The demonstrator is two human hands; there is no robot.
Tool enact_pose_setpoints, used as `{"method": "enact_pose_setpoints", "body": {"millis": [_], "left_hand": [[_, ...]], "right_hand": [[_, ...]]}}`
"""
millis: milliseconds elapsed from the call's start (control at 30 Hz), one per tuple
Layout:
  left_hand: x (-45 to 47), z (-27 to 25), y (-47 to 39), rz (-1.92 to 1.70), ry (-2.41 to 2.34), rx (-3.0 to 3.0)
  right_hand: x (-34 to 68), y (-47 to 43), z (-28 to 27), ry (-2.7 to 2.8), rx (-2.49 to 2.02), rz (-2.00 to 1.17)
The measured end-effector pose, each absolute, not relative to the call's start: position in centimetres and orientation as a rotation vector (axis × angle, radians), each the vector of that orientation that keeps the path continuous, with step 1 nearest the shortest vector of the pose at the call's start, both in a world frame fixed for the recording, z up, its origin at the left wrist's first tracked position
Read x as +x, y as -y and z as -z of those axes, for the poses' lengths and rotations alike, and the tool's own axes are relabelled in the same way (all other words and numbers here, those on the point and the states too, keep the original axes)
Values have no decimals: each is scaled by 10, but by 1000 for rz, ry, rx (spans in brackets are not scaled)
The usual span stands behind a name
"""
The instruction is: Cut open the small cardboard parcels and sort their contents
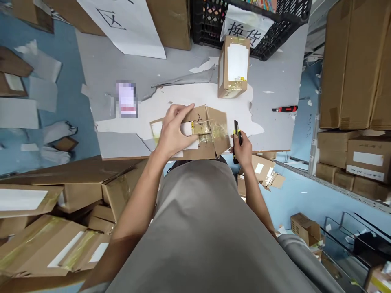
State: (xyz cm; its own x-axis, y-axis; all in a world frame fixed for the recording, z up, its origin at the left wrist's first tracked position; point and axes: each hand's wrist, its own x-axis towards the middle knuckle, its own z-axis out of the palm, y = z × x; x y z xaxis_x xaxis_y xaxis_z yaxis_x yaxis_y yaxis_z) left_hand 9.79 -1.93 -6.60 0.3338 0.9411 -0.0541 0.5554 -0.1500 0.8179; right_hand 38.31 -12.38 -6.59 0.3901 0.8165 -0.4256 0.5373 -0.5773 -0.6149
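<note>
A small cardboard box (218,126) with clear tape and a white label lies at the table's front edge, close to my body. My left hand (175,130) grips it from above, thumb and fingers spread over its left part and covering some of the label. Just right of the box, my right hand (243,148) is closed round a black and yellow utility knife (236,140). The knife points away from me and appears apart from the box. Whether its blade is out is hard to make out.
Behind stands a taped carton (233,67), before a black plastic crate (207,24) with a handwritten sign. A red and black utility knife (285,109) lies right on the grey table (271,134). A blurred-out item (126,99) lies left. Cartons (348,65) are stacked right; more boxes (39,240) lie lower left.
</note>
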Motion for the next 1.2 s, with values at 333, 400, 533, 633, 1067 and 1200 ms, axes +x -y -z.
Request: {"method": "enact_pose_setpoints", "body": {"millis": [333, 400, 533, 633, 1067, 1200], "left_hand": [[146, 126, 36, -471, -1449, 1838], [148, 124, 39, -457, -1474, 1846], [162, 126, 40, -514, -1598, 1824], [174, 135, 37, -559, -1609, 1823], [175, 156, 38, -613, -1497, 1982], [175, 157, 35, -633, -1481, 1968]], "right_hand": [[387, 132, 67, 1413, -2059, -1429], [379, 133, 66, 1540, -2054, -1446], [369, 125, 67, 1760, -2114, -1325], [369, 117, 63, 1872, -2247, -1254], [350, 84, 16, 2140, -2541, -1313], [349, 74, 7, 2165, -2557, -1304]]}}
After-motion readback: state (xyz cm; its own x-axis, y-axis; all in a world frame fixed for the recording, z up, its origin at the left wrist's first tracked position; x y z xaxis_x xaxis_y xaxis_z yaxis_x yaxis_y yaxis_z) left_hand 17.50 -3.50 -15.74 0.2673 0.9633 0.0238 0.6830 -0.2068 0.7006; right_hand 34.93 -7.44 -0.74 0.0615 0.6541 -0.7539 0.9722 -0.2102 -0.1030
